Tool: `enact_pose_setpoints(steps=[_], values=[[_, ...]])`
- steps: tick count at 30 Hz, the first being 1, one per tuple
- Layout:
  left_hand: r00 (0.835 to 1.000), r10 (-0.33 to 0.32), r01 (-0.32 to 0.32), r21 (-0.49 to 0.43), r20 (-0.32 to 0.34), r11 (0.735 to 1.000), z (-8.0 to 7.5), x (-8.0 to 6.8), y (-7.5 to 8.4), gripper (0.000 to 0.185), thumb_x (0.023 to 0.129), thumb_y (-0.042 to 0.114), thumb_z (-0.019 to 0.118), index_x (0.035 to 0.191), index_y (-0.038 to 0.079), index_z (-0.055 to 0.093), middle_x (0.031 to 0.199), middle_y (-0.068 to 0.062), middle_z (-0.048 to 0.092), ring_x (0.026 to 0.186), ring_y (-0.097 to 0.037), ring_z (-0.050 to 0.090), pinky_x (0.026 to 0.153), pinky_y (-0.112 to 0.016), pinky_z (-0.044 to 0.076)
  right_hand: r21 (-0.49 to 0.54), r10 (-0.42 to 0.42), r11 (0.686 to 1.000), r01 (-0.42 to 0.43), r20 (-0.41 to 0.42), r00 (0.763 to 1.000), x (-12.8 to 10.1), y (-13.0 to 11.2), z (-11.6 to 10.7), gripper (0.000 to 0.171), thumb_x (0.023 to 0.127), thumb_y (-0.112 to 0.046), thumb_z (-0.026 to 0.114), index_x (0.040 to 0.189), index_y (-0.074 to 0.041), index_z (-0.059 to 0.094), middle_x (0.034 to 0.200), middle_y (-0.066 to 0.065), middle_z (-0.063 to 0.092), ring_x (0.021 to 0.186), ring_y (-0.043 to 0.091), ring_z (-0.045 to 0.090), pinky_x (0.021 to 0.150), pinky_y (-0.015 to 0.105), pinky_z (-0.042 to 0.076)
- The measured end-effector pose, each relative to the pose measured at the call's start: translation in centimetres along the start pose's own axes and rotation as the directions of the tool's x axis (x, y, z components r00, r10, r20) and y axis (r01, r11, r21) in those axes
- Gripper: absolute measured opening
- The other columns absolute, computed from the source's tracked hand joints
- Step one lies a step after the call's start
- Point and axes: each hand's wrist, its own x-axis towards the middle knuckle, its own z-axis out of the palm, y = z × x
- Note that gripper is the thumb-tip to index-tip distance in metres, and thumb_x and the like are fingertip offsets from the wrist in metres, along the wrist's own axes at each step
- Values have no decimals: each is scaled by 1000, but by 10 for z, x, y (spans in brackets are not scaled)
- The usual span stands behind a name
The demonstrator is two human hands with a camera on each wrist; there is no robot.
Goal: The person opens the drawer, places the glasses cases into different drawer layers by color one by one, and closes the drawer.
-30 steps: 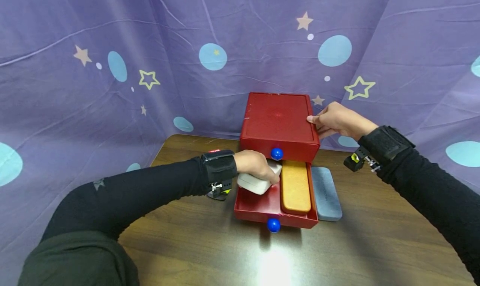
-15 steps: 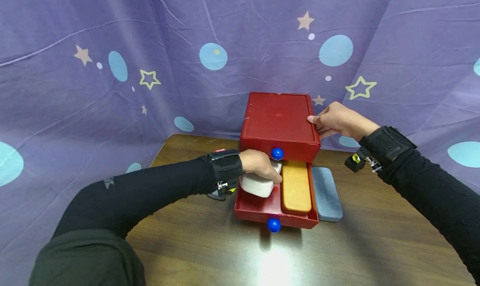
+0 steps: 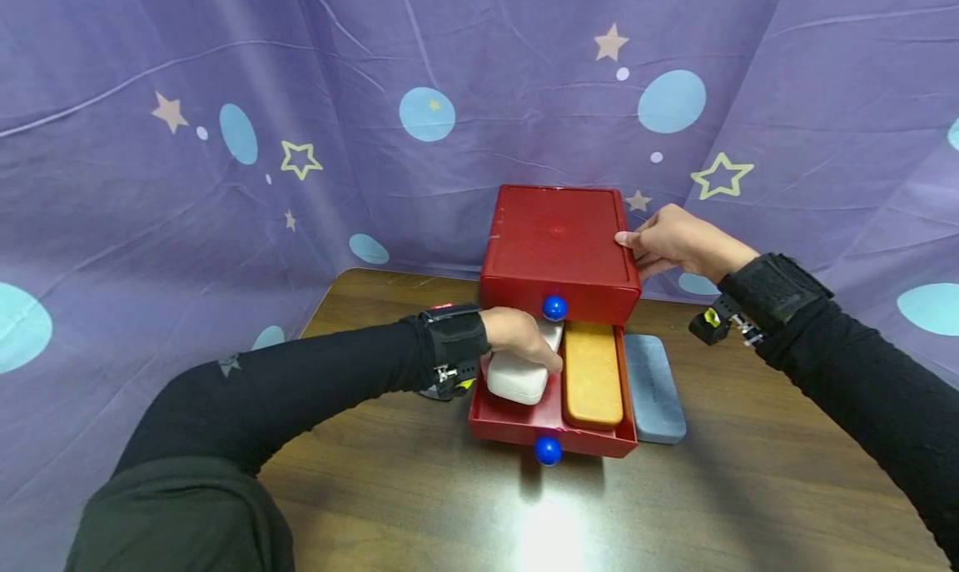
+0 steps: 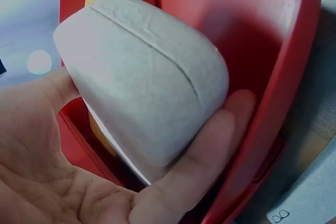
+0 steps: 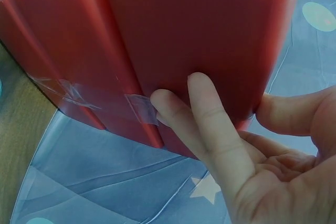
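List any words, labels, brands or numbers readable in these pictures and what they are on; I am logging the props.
None can be read.
White case: a faint embossed mark on its lid, too blurred to read.
Grey case: a small glasses-like symbol on a white tag, no letters.
Red drawer box: no text visible.

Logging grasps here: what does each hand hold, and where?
Left hand grips the white case around its sides. Right hand braces the red drawer box at its right side.

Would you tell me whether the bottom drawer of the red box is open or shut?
Open: the bottom drawer is pulled out, showing an orange case inside.
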Motion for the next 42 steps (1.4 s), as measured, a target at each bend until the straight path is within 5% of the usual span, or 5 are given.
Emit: enact_pose_setpoints(steps=[9,16,26,42], values=[[999,-18,20,-85,28,996,3,6,-2,62,85,46,76,123,1,54,108,-11,57,91,-24,61,73,-41,63,-15,-17,1000,17,5,1000,0,2,0,49,106,-21,55,131,21,54,105,18,74,91,21,74,83,43,62],[999,-36,37,26,-35,999,9,6,1,69,83,52,76,125,2,57,114,-12,59,92,-24,63,66,-35,63,16,-11,1000,11,-7,1000,-1,1,1,52,106,-22,53,133,23,51,97,14,75,85,18,73,78,41,63],[997,-53,58,-82,58,995,10,9,-2,74,83,47,79,128,-4,52,124,-19,55,97,-38,70,74,-44,64,21,-1,1000,1,6,1000,0,3,2,52,107,-23,51,134,22,51,94,9,74,85,19,73,79,40,63],[996,-83,82,-8,-21,997,21,20,-2,78,80,50,81,126,-7,52,129,-23,51,85,-38,73,62,-39,63,29,-12,1000,12,-12,1000,-1,1,2,51,106,-23,54,131,22,53,94,12,76,83,17,73,78,41,63]])
